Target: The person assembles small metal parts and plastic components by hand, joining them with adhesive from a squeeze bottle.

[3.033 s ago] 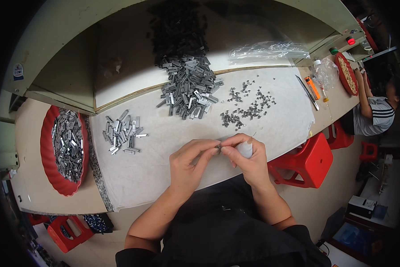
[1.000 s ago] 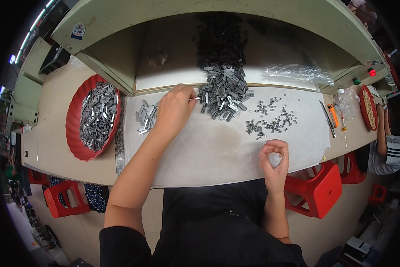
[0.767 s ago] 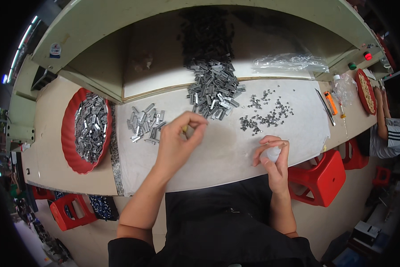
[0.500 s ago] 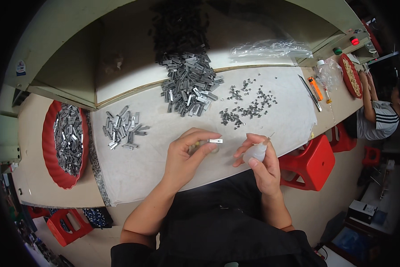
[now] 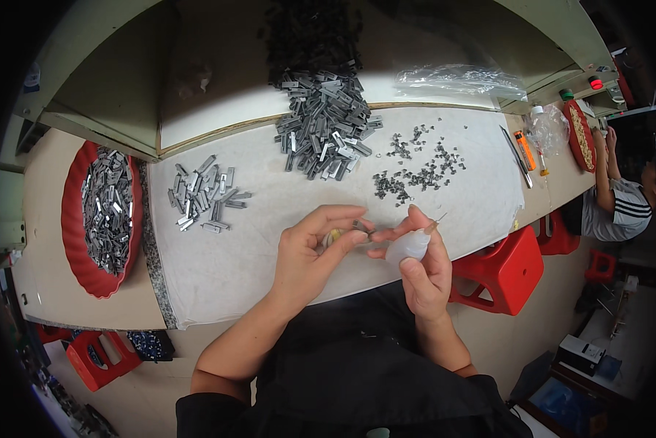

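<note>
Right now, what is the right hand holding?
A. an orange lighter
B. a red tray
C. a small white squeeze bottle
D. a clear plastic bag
C: the right hand grips a small white squeeze bottle, its nozzle aimed at the small metal piece pinched in the left hand.

A red tray [image 5: 74, 241] of grey metal strips sits left of the white mat [image 5: 269, 248]. An orange lighter [image 5: 525, 140] lies right of the mat, a red stool [image 5: 503, 274] below its right edge.
</note>
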The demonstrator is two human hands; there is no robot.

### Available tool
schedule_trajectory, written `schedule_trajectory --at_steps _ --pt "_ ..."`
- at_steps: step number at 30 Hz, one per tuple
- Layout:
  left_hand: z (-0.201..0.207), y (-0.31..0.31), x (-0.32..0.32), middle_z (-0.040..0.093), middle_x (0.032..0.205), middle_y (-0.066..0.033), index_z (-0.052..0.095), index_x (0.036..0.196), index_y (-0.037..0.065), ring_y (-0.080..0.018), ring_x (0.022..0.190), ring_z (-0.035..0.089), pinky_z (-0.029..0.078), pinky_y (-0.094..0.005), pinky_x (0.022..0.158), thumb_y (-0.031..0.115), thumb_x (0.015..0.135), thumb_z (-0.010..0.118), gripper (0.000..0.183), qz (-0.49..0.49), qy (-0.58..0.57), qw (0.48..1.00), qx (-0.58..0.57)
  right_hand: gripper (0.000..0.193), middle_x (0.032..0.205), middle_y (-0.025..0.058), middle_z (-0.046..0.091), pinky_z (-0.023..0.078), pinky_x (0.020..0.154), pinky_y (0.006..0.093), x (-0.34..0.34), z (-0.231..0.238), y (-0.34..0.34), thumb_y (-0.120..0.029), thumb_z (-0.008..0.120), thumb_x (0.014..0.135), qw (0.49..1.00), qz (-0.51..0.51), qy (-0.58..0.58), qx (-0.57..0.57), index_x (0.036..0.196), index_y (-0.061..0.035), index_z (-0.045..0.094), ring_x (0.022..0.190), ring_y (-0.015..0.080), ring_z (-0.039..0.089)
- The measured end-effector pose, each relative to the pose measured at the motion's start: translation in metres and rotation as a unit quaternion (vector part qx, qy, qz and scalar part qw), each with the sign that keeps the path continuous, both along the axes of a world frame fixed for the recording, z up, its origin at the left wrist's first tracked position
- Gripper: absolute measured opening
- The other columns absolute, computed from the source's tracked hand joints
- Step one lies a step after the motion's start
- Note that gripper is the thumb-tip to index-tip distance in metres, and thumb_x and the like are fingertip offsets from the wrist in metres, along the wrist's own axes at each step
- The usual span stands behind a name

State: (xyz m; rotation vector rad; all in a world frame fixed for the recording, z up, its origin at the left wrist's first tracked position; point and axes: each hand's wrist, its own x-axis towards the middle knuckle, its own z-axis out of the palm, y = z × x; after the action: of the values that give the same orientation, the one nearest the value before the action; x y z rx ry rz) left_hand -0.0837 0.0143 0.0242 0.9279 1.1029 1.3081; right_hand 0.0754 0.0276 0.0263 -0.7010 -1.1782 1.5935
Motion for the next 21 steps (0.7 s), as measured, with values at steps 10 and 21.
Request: schedule_trajectory --at_steps 10,21 --pt "-0.003 -0.002 -0.002 0.061 0.088 -0.0082 0.059 0.098 -0.002 -0.0108 0.081 0.056 0.044 -0.0214 0.071 -0.003 0.076 0.058 0.022 -0.017 0.064 0.996 0.052 0.031 0.093 0.0130 0.050 0.049 0.066 0.0274 0.023 0.013 -0.004 0.000 0.070 0.064 0.981 -0.191 -0.017 0.037 0.086 -0.0030 0.047 0.077 0.0175 0.054" --pt "0.001 0.000 0.001 0.062 0.087 -0.0104 0.063 0.086 -0.001 -0.0159 0.081 0.058 0.044 -0.0239 0.071 -0.006 0.072 0.060 0.016 0.024 0.181 0.979 0.089 0.037 0.089 0.0093 0.049 0.044 0.066 0.0238 0.031 0.008 -0.006 -0.006 0.076 0.061 0.940 -0.183 -0.158 0.239 0.090 -0.0032 0.052 0.076 0.0148 0.054"
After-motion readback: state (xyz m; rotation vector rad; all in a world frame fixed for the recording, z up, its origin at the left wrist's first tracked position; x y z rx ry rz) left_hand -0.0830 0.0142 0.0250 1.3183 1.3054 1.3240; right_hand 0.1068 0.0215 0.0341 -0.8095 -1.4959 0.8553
